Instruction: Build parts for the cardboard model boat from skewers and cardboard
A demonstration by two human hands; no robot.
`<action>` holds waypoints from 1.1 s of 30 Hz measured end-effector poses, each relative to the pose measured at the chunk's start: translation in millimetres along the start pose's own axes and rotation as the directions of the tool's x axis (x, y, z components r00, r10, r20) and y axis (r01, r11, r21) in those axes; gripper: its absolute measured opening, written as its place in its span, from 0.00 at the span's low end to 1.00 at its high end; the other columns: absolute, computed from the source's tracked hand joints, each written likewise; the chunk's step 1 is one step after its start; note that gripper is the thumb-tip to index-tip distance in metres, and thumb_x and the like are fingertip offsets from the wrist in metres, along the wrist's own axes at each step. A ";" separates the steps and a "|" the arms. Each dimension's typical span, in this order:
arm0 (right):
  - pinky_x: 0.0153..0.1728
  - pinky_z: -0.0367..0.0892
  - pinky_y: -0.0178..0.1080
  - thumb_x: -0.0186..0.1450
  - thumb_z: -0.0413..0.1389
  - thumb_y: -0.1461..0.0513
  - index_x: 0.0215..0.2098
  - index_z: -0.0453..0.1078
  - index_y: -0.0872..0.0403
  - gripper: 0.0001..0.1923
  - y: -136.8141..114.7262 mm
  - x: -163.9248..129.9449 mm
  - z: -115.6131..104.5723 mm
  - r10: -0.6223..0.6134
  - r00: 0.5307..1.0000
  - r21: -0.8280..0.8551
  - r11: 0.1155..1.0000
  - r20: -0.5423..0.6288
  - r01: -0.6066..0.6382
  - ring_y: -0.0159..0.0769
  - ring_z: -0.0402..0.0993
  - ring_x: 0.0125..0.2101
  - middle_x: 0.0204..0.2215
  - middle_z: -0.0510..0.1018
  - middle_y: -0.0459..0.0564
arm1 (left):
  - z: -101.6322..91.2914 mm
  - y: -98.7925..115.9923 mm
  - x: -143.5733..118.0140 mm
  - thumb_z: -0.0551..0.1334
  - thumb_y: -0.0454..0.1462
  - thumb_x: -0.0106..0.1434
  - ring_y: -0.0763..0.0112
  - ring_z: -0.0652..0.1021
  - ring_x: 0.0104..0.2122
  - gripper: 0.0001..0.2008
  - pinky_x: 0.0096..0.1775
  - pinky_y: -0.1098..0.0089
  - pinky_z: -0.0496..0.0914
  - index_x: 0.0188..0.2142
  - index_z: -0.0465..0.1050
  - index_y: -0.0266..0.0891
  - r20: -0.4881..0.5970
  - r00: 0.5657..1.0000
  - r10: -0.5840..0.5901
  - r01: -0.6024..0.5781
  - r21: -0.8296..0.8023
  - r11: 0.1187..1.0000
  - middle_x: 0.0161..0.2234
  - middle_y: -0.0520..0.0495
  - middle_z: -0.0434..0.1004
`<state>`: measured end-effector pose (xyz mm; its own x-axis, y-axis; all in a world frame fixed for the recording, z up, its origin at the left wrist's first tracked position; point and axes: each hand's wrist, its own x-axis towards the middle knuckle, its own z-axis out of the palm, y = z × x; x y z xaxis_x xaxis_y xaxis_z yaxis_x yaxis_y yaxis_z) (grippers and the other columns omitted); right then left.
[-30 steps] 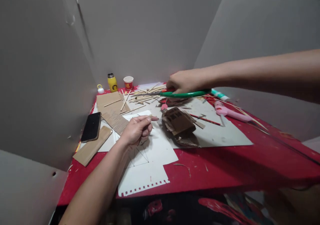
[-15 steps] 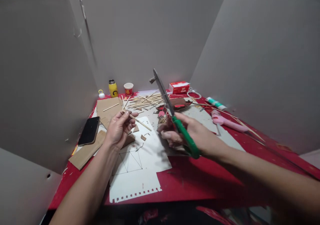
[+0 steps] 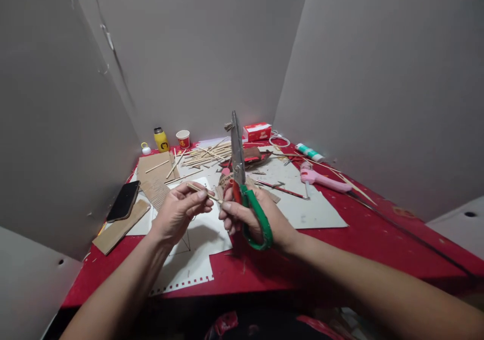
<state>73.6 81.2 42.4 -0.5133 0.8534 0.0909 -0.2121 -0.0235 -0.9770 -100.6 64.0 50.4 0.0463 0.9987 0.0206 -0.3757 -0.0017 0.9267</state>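
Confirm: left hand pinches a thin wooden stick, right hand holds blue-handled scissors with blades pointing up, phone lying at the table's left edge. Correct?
Not quite. In the head view the scissors in the right hand have green handles, not blue. The rest holds: the left hand pinches a thin wooden stick, the blades point up, and the phone lies at the table's left edge.

Illumination is moderate and even, apparently from above; the grey partition walls [image 3: 212, 53] render flat, without glare. The red worktop [image 3: 378, 239] carries soft shadows beneath both forearms and the hands. Wide-angle distortion bends the partition edges and stretches the forearms toward the lower corners. The centre is reasonably sharp; small items at the far edge are too fine to resolve. Motion blur is negligible.
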 end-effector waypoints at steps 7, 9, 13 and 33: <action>0.16 0.64 0.31 0.59 0.61 0.49 0.33 0.62 0.53 0.19 3.8 -14.8 -23.5 -0.056 0.998 0.022 0.998 0.010 0.055 0.27 0.66 0.16 0.22 0.74 0.42 | 23.6 -7.2 -13.6 0.72 0.33 0.51 0.73 0.79 0.24 0.06 0.30 0.74 0.74 0.29 0.78 0.34 -0.104 0.989 0.110 -0.107 0.039 0.994 0.24 0.48 0.80; 0.15 0.60 0.30 0.62 0.59 0.48 0.33 0.62 0.53 0.19 7.2 -27.5 -30.5 -0.050 0.999 -0.073 0.996 -0.016 0.048 0.25 0.61 0.15 0.19 0.69 0.39 | 26.8 -4.9 -18.2 0.72 0.33 0.51 0.74 0.79 0.24 0.05 0.30 0.75 0.74 0.28 0.78 0.35 -0.172 0.968 0.183 -0.185 0.001 0.983 0.25 0.48 0.81; 0.16 0.53 0.29 0.61 0.58 0.44 0.33 0.62 0.53 0.22 24.5 -56.0 -35.3 0.018 0.999 -0.169 0.985 -0.028 -0.022 0.24 0.55 0.17 0.19 0.61 0.38 | 31.3 -3.5 -29.1 0.72 0.32 0.51 0.75 0.79 0.23 0.05 0.29 0.77 0.74 0.28 0.79 0.36 -0.273 0.919 0.285 -0.317 -0.081 0.945 0.25 0.48 0.81; 0.24 0.69 0.33 0.61 0.47 0.35 0.36 0.61 0.55 0.31 42.0 -93.2 -13.9 0.252 0.887 -0.032 0.965 0.388 -0.260 0.24 0.58 0.20 0.24 0.60 0.40 | 24.9 -16.1 -36.4 0.66 0.28 0.49 0.79 0.77 0.23 0.04 0.29 0.79 0.74 0.25 0.75 0.36 -0.646 0.702 0.300 -0.563 -0.245 0.789 0.23 0.53 0.78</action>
<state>124.1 7.9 -9.7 -0.8308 0.5491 -0.0903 -0.0446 -0.2275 -0.9728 -73.2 26.4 44.1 -0.6782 0.7332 0.0501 -0.5497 -0.5513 0.6276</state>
